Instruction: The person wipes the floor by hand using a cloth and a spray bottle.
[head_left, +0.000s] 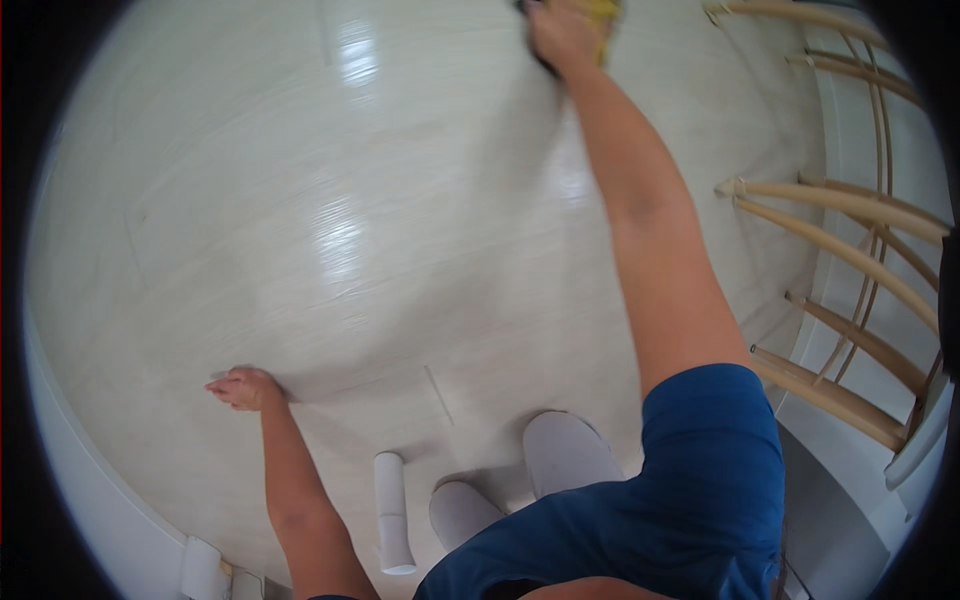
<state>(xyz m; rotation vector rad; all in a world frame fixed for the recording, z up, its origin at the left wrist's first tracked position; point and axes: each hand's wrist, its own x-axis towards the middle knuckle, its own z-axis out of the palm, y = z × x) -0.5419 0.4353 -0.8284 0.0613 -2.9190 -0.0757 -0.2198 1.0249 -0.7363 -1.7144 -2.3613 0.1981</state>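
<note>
My right hand (566, 34) reaches far forward at the top edge and is closed around a yellow and black object (606, 30), which is blurred and partly cut off, so its kind cannot be told. My left hand (244, 388) is low at the left, over the pale, glossy floor (300, 300), with its fingers stretched out and nothing seen in it. Between my left arm and my knees stands a white cylinder (390, 510), narrow in its middle. My knees, in light grey trousers (566, 454), show below.
Wooden chairs with pale curved legs (832, 199) stand along the right side, by a white wall (855, 150). Another white wall (82, 457) curves along the lower left, with a white box-like object (201, 568) beside it.
</note>
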